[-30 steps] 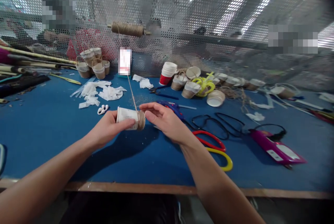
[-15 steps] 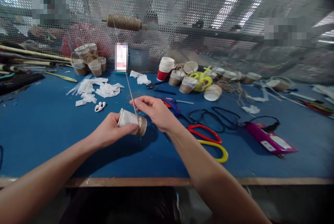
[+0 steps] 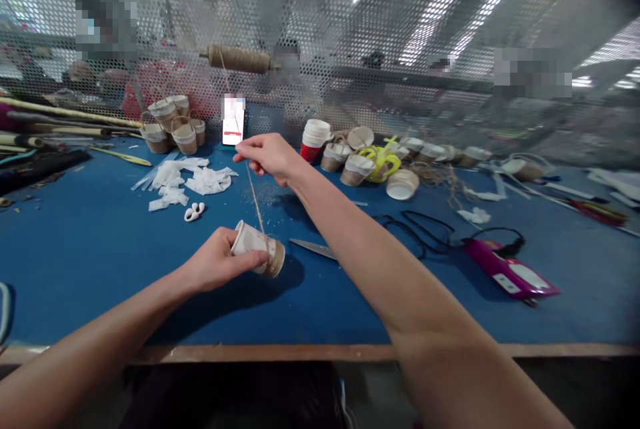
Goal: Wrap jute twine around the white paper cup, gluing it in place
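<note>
- Below the right hand (image 3: 270,157), I have the left hand (image 3: 215,262) grasping a tilted paper cup (image 3: 249,239), twine (image 3: 255,199) wound around its base end.
- Above that grasp, my right hand pinches the twine's straight strand.
- Just right of the cup, a pointed blade (image 3: 313,247) lies on the blue table (image 3: 115,262).

The left hand (image 3: 215,259) grips a tilted paper cup (image 3: 250,239), its base wrapped in twine (image 3: 276,257). The right hand (image 3: 267,155) pinches the strand (image 3: 255,197) leading toward a twine spool (image 3: 243,59).
</note>
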Action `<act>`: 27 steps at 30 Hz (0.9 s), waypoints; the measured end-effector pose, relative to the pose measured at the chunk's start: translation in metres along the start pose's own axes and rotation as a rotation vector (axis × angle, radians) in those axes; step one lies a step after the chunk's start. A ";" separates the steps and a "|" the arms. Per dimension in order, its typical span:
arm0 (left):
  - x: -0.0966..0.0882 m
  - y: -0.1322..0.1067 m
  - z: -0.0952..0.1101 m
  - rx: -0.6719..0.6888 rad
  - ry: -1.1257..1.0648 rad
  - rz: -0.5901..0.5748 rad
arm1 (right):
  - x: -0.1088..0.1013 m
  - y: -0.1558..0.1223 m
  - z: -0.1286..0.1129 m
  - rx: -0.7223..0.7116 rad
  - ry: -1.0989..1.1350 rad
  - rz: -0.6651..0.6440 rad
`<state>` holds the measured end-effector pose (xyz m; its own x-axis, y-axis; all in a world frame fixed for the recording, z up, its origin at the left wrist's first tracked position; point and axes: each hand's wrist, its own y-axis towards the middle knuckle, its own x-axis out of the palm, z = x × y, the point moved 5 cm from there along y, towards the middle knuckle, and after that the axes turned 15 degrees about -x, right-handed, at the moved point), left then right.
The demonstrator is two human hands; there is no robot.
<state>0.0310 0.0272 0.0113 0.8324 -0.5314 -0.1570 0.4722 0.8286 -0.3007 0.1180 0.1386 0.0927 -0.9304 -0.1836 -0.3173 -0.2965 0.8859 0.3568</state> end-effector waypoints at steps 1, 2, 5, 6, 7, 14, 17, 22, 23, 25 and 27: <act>0.000 0.000 0.000 0.001 0.006 -0.001 | 0.002 0.003 -0.001 -0.010 0.000 0.007; -0.001 0.000 0.000 0.005 0.009 -0.001 | 0.003 0.003 -0.002 -0.022 -0.001 0.014; -0.001 -0.001 0.002 0.019 0.014 -0.013 | 0.006 -0.012 -0.002 -0.058 -0.033 -0.046; 0.000 -0.002 0.002 0.021 0.013 -0.034 | 0.008 -0.021 0.000 -0.066 -0.056 -0.106; 0.001 -0.003 0.003 0.020 0.009 -0.067 | 0.011 -0.031 0.003 -0.064 -0.093 -0.189; 0.013 -0.018 0.006 -0.062 -0.041 -0.438 | 0.028 -0.101 0.037 0.085 -0.207 -0.699; 0.014 -0.023 0.006 -0.106 -0.087 -0.544 | 0.036 -0.117 0.040 0.120 -0.149 -0.833; 0.012 -0.023 0.006 -0.123 -0.198 -0.561 | 0.037 -0.110 0.033 0.103 -0.113 -0.706; 0.011 -0.021 0.006 -0.124 -0.227 -0.528 | 0.033 -0.104 0.031 0.087 -0.118 -0.602; 0.007 -0.015 0.004 -0.126 -0.300 -0.427 | 0.023 -0.093 0.028 0.055 -0.135 -0.390; 0.004 -0.009 0.001 -0.126 -0.373 -0.313 | 0.011 -0.087 0.024 0.035 -0.162 -0.228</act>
<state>0.0304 0.0175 0.0144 0.7144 -0.6325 0.2993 0.6962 0.5996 -0.3947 0.1388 0.0703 0.0369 -0.7929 -0.3123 -0.5233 -0.4842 0.8442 0.2299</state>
